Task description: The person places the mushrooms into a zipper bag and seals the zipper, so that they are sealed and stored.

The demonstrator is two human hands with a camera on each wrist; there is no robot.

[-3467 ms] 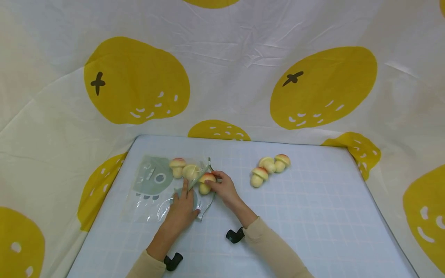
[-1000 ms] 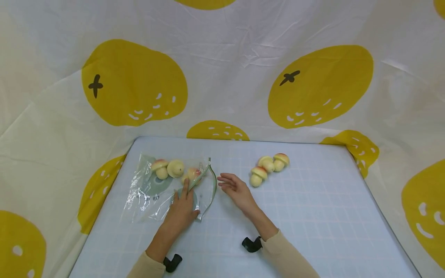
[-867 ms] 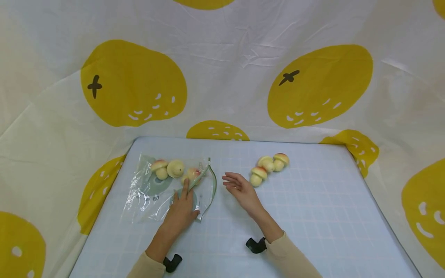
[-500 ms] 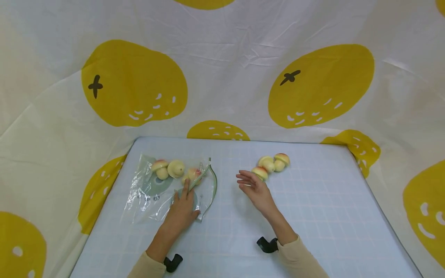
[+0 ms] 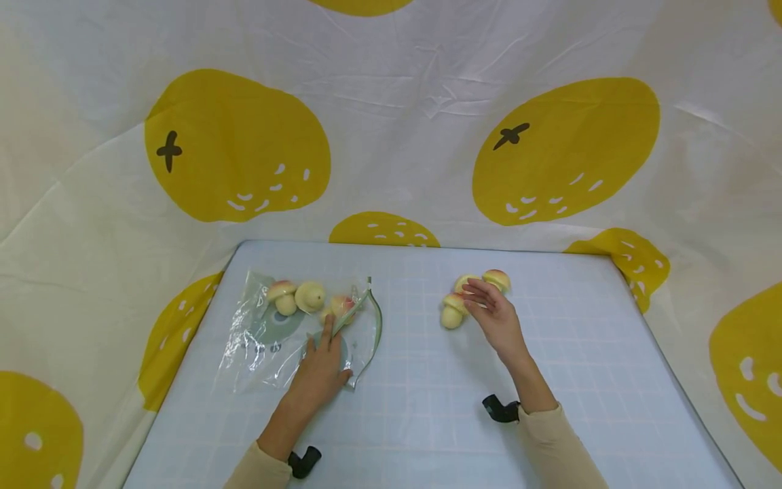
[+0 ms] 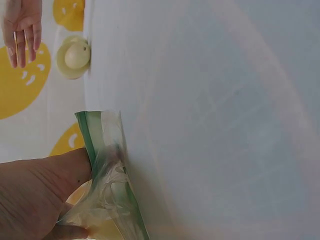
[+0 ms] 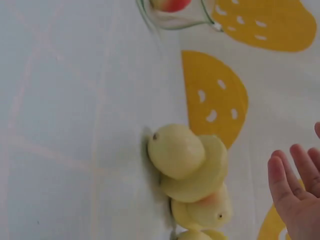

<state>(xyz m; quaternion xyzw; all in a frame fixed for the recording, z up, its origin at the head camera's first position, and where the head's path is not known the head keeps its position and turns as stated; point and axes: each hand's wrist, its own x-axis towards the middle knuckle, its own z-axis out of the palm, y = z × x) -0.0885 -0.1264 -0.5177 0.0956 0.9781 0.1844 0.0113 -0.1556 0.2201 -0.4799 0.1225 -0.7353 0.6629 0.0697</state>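
My left hand [image 5: 319, 370] rests on a clear zip bag [image 5: 244, 367] with a green seal, its fingers spread over the part near the mouth. In the left wrist view, the thumb side of that hand meets the bag's green-edged opening [image 6: 87, 132]. Inside the bag lie a red-topped toy mushroom [image 5: 281, 296], a pale one [image 5: 309, 297] and another [image 5: 341, 308] nearer the mouth. My right hand [image 5: 497, 322] hovers over a cluster outside the bag, fingers relaxed and holding nothing. That cluster has a near mushroom [image 5: 453, 312], a partly hidden middle one [image 5: 463, 281] and a far one [image 5: 497, 279].
A pale checked cloth covers the table [image 5: 586, 380]. Behind and beside it hangs a white curtain [image 5: 403, 142] printed with big yellow fruits. Each wrist carries a black camera mount, one at the left wrist [image 5: 305, 462] and one at the right wrist [image 5: 501, 409].
A mushroom that my right hand held at the bag's mouth now lies inside. The other two inside sit farther left. My right hand has moved right, over the outside cluster; my left hand stays put.
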